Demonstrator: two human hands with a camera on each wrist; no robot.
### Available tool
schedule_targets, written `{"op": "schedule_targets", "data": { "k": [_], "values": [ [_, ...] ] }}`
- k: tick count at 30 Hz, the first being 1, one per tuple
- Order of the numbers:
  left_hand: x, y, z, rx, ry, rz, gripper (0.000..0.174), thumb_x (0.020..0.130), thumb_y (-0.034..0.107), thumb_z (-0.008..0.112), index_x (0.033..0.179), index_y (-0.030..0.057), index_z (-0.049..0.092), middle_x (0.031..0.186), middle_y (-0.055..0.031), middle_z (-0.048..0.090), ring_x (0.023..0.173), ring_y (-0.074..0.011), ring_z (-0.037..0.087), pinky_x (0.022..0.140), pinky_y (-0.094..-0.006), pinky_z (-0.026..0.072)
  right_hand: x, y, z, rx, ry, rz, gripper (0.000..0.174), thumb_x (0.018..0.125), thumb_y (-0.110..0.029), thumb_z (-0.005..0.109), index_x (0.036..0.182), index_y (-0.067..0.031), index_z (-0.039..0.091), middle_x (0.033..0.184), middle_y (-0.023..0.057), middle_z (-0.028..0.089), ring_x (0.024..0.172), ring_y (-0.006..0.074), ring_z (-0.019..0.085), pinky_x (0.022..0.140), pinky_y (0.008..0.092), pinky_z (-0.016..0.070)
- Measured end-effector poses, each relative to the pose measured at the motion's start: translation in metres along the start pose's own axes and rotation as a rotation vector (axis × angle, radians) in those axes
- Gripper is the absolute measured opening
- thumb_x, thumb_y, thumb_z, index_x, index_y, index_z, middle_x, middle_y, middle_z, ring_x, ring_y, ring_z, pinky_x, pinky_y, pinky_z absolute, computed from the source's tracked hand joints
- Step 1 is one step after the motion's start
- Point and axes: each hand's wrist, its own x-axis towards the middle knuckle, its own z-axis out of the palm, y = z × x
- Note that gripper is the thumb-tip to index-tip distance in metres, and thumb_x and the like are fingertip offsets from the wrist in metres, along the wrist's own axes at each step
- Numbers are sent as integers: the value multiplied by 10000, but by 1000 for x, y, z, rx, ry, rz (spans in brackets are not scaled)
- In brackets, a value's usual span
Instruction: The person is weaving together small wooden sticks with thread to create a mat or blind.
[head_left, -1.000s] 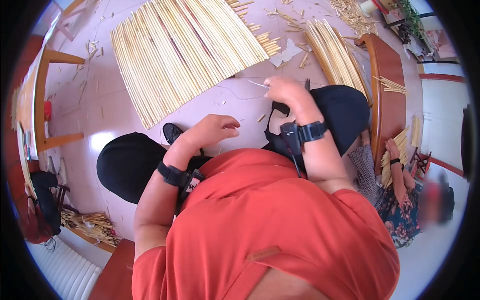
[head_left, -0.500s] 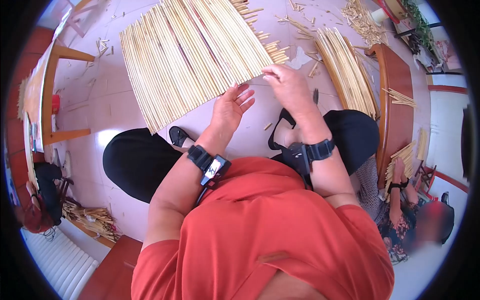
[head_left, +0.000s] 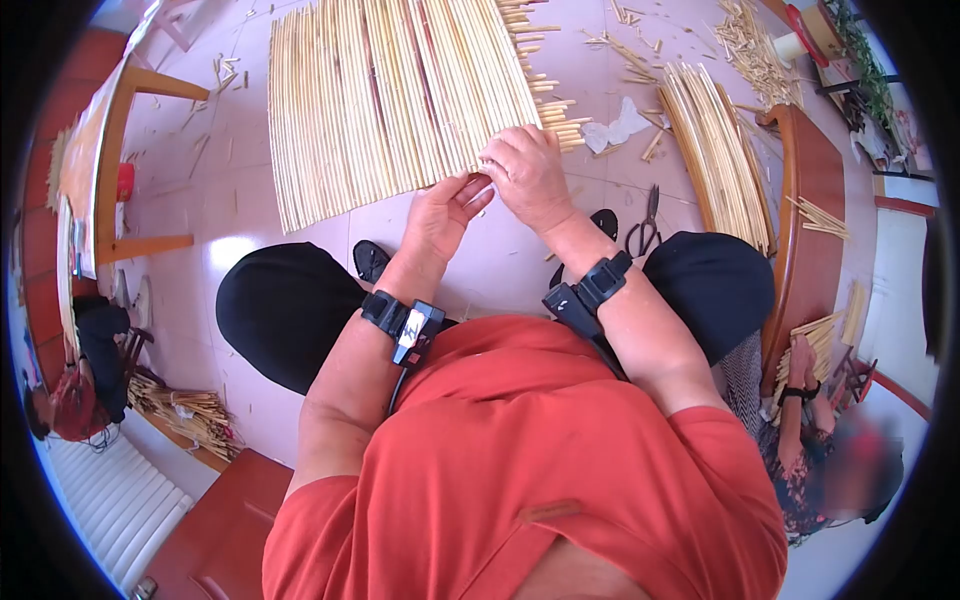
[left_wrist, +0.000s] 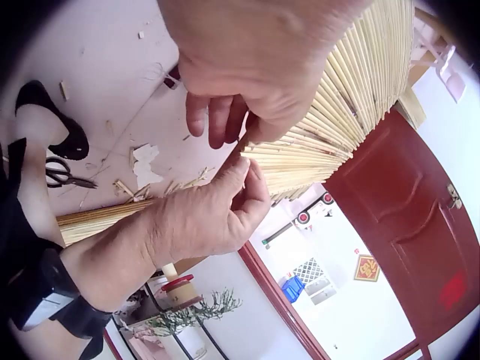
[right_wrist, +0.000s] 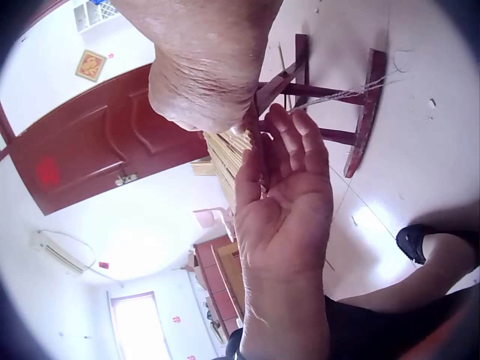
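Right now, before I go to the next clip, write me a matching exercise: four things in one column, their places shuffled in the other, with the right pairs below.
1. Pale stalk mat
2. Dark-handled metal scissors
3. Crumpled white sheet
4. Orange-brown wooden table

A. Left of the mat, standing on legs
B. Near edge at the right hand's fingertips
C. On the floor between the mat and the long stalk pile
D. On the floor beside the person's right knee

Pairs: 1-B, 2-D, 3-C, 4-A
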Motion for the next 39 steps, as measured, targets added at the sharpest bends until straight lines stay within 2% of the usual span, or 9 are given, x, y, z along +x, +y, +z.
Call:
{"op": "schedule_targets", "data": {
  "k": [3, 5, 9, 12, 14, 17, 20, 30, 39],
  "values": [
    [-2, -6, 7, -10, -2, 2, 221, 912, 103, 550, 1111, 7, 572, 1086, -109, 631, 1013, -249, 614, 895, -436, 507, 6, 5, 1, 56, -44, -70, 70, 712, -111, 689, 753, -113, 632, 809, 4, 597, 821, 215, 565, 750, 346, 418],
    [-3, -9, 6, -69, 59, -3, 191, 907, 61, 532, 1083, -6, 569, 1038, -110, 630, 969, -238, 625, 868, -420, 520, 9, 2, 1, 69, -182, -142, 35, 733, -98, 659, 750, -109, 630, 779, 19, 592, 792, 216, 573, 722, 341, 432],
    [-2, -12, 5, -96, 63, 36, 175, 901, 33, 520, 1063, -18, 565, 1007, -116, 628, 917, -234, 636, 855, -404, 534, 8, 1, 2, 71, -180, -161, 36, 759, -97, 631, 788, -99, 651, 790, 32, 603, 778, 223, 581, 731, 348, 439],
    [-6, -8, 6, -102, 71, 40, 186, 894, 13, 518, 1069, -36, 556, 1000, -132, 632, 888, -245, 646, 852, -396, 544, 8, 7, 6, 179, -134, -136, 58, 772, -105, 600, 779, -96, 656, 811, 46, 624, 811, 235, 599, 737, 355, 460],
    [-7, -6, 7, -66, 79, 43, 207, 889, -1, 515, 1088, -48, 550, 991, -141, 640, 881, -256, 654, 855, -396, 549, 11, 10, 2, 303, -172, 23, 114, 797, -11, 604, 892, -36, 662, 896, 86, 643, 855, 255, 628, 764, 337, 505],
    [-9, -5, 11, -49, 94, 54, 222, 889, 0, 519, 1103, -51, 547, 989, -157, 643, 890, -263, 658, 844, -390, 554, 14, 8, -1, 327, -214, 55, 118, 804, 26, 609, 903, -24, 651, 918, 99, 644, 882, 256, 633, 773, 319, 519],
    [-7, -6, 5, -63, 81, 57, 207, 891, 3, 525, 1087, -55, 556, 971, -161, 646, 878, -266, 663, 833, -386, 559, 15, 5, 0, 331, -200, 24, 93, 768, 18, 631, 846, -26, 654, 887, 103, 638, 862, 279, 620, 770, 356, 519],
    [-5, -5, 4, -62, 103, 49, 184, 884, 5, 544, 1054, -61, 569, 938, -148, 650, 854, -260, 668, 826, -383, 565, 13, -2, 1, 237, -246, 15, 130, 748, -12, 665, 875, -35, 651, 903, 90, 620, 932, 260, 607, 814, 344, 500],
    [-6, -6, 6, -98, 116, 76, 127, 866, -2, 518, 956, -77, 565, 934, -146, 642, 816, -228, 661, 766, -369, 562, 12, -7, 14, 71, -168, -139, 50, 715, -141, 664, 744, -121, 628, 819, 18, 595, 804, 230, 572, 731, 358, 421]
  ]
}}
